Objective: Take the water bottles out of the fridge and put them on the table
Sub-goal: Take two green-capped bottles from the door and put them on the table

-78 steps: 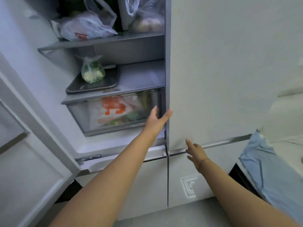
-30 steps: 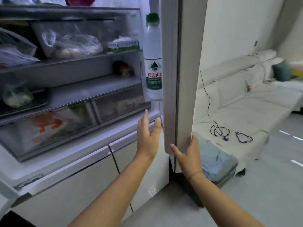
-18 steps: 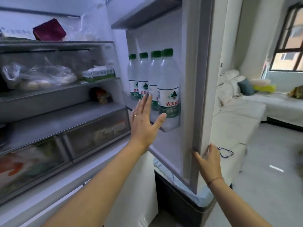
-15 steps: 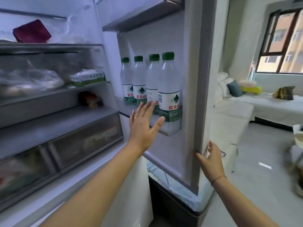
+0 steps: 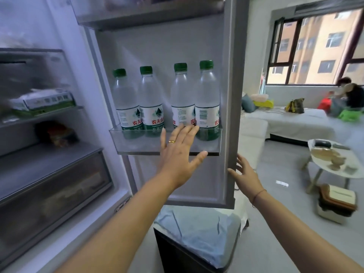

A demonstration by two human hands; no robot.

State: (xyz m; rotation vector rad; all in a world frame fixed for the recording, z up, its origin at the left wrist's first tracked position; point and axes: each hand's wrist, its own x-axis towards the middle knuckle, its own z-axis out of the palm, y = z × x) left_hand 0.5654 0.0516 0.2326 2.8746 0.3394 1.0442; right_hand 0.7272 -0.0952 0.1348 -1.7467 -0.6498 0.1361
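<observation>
Reaching: our left hand [image 5: 180,152], grip spread wide and empty, is at the clear door shelf [image 5: 137,141] holding four green-capped plastic water bottles [image 5: 207,99]. Right hand [image 5: 245,175], open, steadies the grey fridge door [image 5: 229,95]. Next: close on one bottle, lift clear. Destination surface: white oval table [image 5: 323,166], cluttered, across the living room.

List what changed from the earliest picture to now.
The right fridge door swung open, exposing four water bottles in its bin. The left hand rose toward them, open; the right hand moved to the door's edge. No bottle is taken; all four remain standing.
</observation>
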